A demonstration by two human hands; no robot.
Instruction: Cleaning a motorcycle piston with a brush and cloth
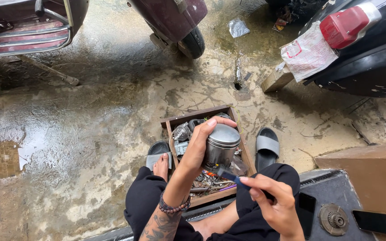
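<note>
The person sits on a low step with legs stretched over the wet concrete floor (90, 134), and the work looks to be somewhere in the middle. The left hand (198, 149) is wrapped around a grey metal piston (221, 145), fingers curled over its crown and side, holding it upright in the air just above a wooden box (175, 121) of mixed small parts and scraps. The right hand (271, 203) pinches the dark handle of a small blue-tipped tool (228, 174), perhaps a brush, its end pointing at the lower skirt of the piston and very near it; whether it touches I cannot tell. The piston's crown and upper side look fairly clean and bright, so I judge much of the surface is done, with the lower edge under attention and the inside hidden from view. A round toothed gear part (333, 219) and two dark phones (379, 222) lie on the step by the right knee, untouched. Grey sandals (267, 146) sit beside the box, and scooters stand around.
</note>
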